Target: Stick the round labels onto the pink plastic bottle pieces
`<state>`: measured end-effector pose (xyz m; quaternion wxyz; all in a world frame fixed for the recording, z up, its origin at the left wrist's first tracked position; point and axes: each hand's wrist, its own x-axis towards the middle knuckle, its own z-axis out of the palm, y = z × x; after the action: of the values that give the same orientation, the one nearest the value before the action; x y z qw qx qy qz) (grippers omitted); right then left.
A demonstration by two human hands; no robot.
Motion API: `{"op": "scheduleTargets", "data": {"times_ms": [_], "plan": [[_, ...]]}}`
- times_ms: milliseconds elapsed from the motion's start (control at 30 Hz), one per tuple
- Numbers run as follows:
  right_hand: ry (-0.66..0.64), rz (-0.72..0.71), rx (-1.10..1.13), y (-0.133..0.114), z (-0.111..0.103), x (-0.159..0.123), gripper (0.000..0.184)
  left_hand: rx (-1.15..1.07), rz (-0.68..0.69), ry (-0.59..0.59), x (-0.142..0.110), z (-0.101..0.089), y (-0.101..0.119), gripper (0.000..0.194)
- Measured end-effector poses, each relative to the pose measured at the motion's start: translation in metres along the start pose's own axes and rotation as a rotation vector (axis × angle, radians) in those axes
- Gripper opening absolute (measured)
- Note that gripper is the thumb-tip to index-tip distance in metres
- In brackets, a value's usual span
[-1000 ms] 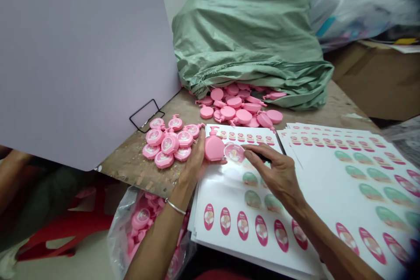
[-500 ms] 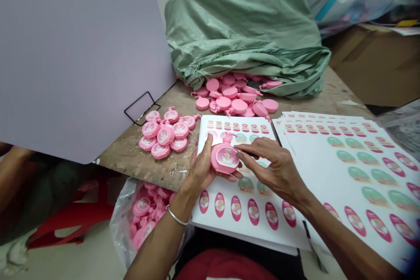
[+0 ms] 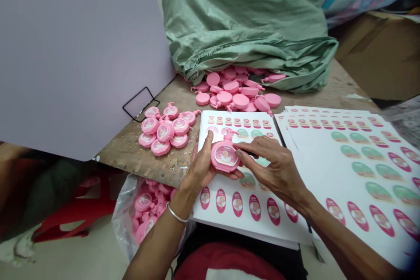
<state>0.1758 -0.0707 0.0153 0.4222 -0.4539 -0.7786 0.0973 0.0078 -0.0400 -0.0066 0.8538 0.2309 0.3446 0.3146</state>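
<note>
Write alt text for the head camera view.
A person's left hand holds a flat pink pump bottle while the right hand touches its label. Sheets of stickers lie in front, and more pink bottles sit on the table beside a green sack.

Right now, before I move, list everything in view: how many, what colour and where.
Held pump bottle: one, pink, labelled, in left hand.
Labelled pump bottles: nine, pink, grouped on table.
Unlabelled pump bottles: many, pink, spilling from sack onto table.
Sack: one, green, far side of table.
Bagged bottles: several, pink, in bag below table edge.
Plastic bag: one, clear, below table edge.
Sticker sheets: two stacks, white with pink and green labels, near the person.
Board: one, lilac, left, in black wire stand.
Table: one, worn brown, under everything.
Stool: one, red, lower left.
Cardboard box: one, brown, upper right.
Left hand: silver bangle on wrist.
Right hand: fingertips at bottle's edge.
</note>
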Motion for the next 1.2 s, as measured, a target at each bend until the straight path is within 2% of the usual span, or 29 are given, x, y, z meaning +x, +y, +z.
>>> {"op": "scheduleTargets", "data": {"times_ms": [467, 633, 733, 800, 900, 967, 1033, 1100, 1200], "plan": [[0.014, -0.055, -0.102, -0.001, 0.001, 0.003, 0.015, 0.006, 0.021, 0.013, -0.003, 0.002, 0.003, 0.072], [0.013, -0.078, -0.395, -0.008, 0.0, 0.003, 0.017, 0.045, 0.107, 0.097, -0.007, 0.008, 0.004, 0.061], [0.031, 0.029, -0.565, -0.008, -0.002, 0.005, 0.034, 0.045, 0.158, 0.141, -0.008, 0.01, 0.004, 0.055], [0.054, 0.167, -0.478, -0.005, 0.0, 0.01, 0.052, 0.008, 0.159, 0.138, -0.007, 0.013, 0.002, 0.054], [0.049, 0.393, -0.06, -0.003, 0.015, 0.017, 0.074, -0.065, 0.222, 0.163, -0.005, 0.018, -0.002, 0.044], [0.01, 0.51, 0.165, -0.005, 0.03, 0.018, 0.088, -0.128, 0.302, 0.239, -0.004, 0.02, -0.005, 0.034], [-0.04, 0.558, 0.247, -0.007, 0.043, 0.015, 0.1, -0.167, 0.36, 0.335, -0.003, 0.019, -0.007, 0.029], [-0.094, 0.557, 0.29, -0.009, 0.05, 0.009, 0.105, -0.156, 0.358, 0.388, -0.003, 0.013, -0.007, 0.026], [-0.161, 0.589, 0.384, -0.008, 0.051, 0.006, 0.101, -0.127, 0.281, 0.346, -0.003, 0.006, -0.004, 0.029]]}}
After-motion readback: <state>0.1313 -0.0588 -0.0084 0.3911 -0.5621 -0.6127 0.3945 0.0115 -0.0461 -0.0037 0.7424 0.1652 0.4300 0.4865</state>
